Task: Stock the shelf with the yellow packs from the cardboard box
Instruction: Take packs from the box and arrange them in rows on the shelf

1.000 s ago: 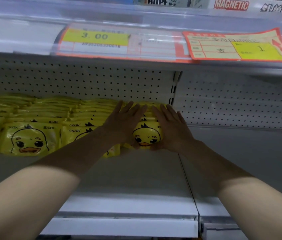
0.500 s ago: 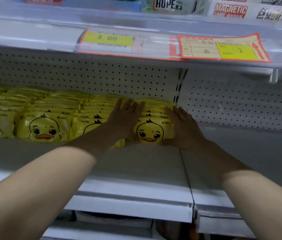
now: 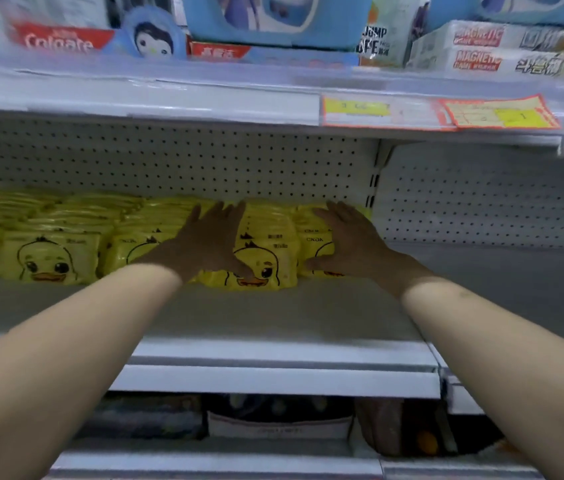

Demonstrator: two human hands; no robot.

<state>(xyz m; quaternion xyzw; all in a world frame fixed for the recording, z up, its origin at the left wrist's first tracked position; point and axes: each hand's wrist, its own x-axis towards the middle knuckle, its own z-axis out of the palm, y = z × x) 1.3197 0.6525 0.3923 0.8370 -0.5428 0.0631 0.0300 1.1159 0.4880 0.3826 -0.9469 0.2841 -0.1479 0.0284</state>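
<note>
Yellow packs (image 3: 266, 249); Colgate box (image 3: 59, 41), MAGNETIC boxes (image 3: 477, 50) above.

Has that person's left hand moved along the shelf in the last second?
Yes. The left hand has slid left, away from the slotted upright at the back; more yellow packs now show between them.

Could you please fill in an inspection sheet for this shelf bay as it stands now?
Surface: white shelf, packs ranged toward its back.
Job's things: yellow packs with duck faces, in rows before the pegboard; cardboard box not in view.
Clutter: nothing seen.
Hands: left hand and right hand, fingers straight, press flat on packs at the right end.
Cables: nothing seen.
Surroundings: price tags on the upper shelf edge; Colgate box and Magnetic boxes above; lower shelf too dim to tell.
</note>
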